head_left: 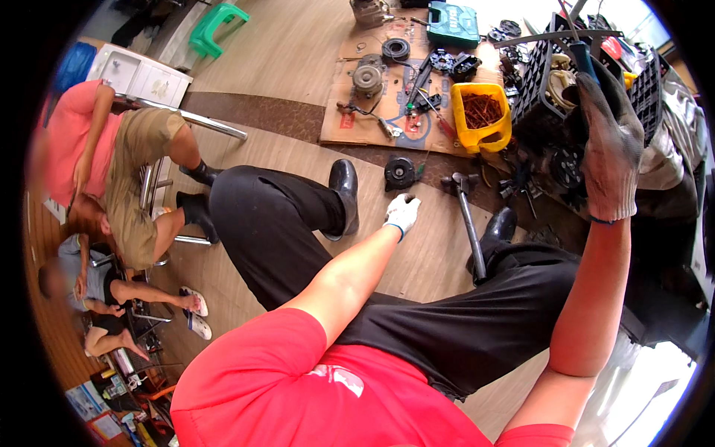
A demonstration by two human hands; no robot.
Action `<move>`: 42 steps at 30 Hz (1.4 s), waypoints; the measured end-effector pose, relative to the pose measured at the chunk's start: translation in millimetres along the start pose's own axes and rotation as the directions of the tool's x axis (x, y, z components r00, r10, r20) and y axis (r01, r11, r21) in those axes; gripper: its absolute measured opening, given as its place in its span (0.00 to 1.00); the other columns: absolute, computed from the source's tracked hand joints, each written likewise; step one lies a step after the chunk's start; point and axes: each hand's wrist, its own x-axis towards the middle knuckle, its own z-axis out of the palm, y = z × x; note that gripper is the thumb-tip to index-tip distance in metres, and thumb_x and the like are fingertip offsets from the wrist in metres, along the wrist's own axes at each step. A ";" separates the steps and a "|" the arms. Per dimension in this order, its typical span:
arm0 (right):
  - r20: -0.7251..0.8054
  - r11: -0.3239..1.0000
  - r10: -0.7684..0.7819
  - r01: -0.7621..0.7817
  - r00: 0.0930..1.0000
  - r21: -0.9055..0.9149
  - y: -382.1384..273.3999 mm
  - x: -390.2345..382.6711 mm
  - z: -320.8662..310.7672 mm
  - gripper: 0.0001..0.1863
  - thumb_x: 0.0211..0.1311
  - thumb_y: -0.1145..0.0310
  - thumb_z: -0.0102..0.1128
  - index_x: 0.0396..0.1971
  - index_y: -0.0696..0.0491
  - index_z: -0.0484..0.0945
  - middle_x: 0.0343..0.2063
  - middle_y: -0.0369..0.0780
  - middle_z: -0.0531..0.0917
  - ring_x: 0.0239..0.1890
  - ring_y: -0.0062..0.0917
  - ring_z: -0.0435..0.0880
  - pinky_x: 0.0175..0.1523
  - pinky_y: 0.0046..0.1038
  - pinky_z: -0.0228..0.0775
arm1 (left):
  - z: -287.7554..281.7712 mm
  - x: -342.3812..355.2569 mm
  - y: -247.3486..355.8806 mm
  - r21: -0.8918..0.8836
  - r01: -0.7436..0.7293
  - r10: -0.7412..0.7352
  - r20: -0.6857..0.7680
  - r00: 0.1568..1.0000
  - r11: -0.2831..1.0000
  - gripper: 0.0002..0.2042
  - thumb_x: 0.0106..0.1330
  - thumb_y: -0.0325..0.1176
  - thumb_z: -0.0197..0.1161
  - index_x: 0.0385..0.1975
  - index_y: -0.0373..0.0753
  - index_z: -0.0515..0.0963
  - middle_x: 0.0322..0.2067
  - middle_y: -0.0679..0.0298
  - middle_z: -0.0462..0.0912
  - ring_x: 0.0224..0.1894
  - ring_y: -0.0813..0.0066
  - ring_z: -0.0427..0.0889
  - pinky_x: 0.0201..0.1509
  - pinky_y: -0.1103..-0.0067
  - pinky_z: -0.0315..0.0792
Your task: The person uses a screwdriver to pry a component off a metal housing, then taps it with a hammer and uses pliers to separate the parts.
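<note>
My right hand [612, 145], in a dirty grey knitted glove, is raised at the right beside a black plastic crate [538, 93]. Its fingers close around the blue handle of a screwdriver [583, 58], whose thin shaft points up and away. My left hand [403, 214], in a white glove, is low between my knees with its fingers curled together. What they hold, if anything, is too small to make out. Just beyond it on the floor sits a round black motor part [400, 173]. A hammer [466, 216] stands between my left hand and my right leg, its handle toward me.
Flattened cardboard [335, 123] ahead carries a metal motor housing [367, 79], a black coil ring [395, 49] and a green case [452, 26]. A yellow container [482, 118] holds copper-coloured wire. Two people sit at left; a green stool [216, 30] stands at far left.
</note>
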 end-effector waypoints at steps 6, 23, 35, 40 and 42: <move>-0.020 0.999 -0.054 0.054 0.998 0.008 13.3 1.8 -5.6 0.24 0.72 0.57 0.68 0.60 0.58 0.82 0.53 0.43 0.83 0.55 0.23 0.84 0.61 0.24 0.76 | -3.1 -5.4 -14.4 0.110 0.035 -0.039 0.026 0.999 0.993 0.25 0.70 0.49 0.62 0.60 0.40 0.81 0.59 0.49 0.84 0.64 0.52 0.80 0.69 0.65 0.72; -0.017 0.952 0.056 -0.048 0.998 0.301 24.2 6.7 -5.2 0.22 0.76 0.75 0.59 0.66 0.63 0.74 0.61 0.45 0.81 0.63 0.25 0.81 0.72 0.24 0.70 | -0.7 0.6 -26.8 0.181 0.020 -0.032 0.068 0.997 0.983 0.26 0.69 0.50 0.62 0.60 0.39 0.81 0.59 0.49 0.84 0.64 0.52 0.80 0.69 0.66 0.71; 0.006 0.967 -0.007 0.005 1.000 0.255 21.5 3.1 -6.5 0.20 0.77 0.76 0.57 0.65 0.62 0.75 0.61 0.45 0.81 0.63 0.25 0.81 0.73 0.25 0.70 | 4.5 2.8 -29.5 0.210 -0.001 -0.021 0.100 0.995 0.978 0.26 0.70 0.50 0.62 0.61 0.39 0.80 0.59 0.50 0.84 0.64 0.53 0.80 0.70 0.66 0.71; 0.022 0.957 0.017 -0.023 1.000 0.289 22.6 6.1 -3.6 0.20 0.76 0.73 0.60 0.64 0.62 0.76 0.59 0.44 0.83 0.61 0.25 0.82 0.71 0.24 0.72 | 4.2 9.7 -42.2 0.176 0.037 -0.040 0.017 0.999 0.984 0.24 0.71 0.49 0.61 0.61 0.41 0.80 0.58 0.50 0.84 0.62 0.52 0.81 0.69 0.65 0.72; 0.040 0.954 -0.016 0.003 0.999 0.300 30.3 8.3 -8.4 0.20 0.76 0.73 0.61 0.64 0.62 0.76 0.58 0.44 0.83 0.60 0.25 0.83 0.70 0.24 0.72 | 4.7 9.9 -36.0 0.164 0.021 -0.022 0.007 1.000 0.986 0.24 0.71 0.48 0.61 0.61 0.42 0.80 0.57 0.50 0.84 0.61 0.51 0.82 0.68 0.65 0.73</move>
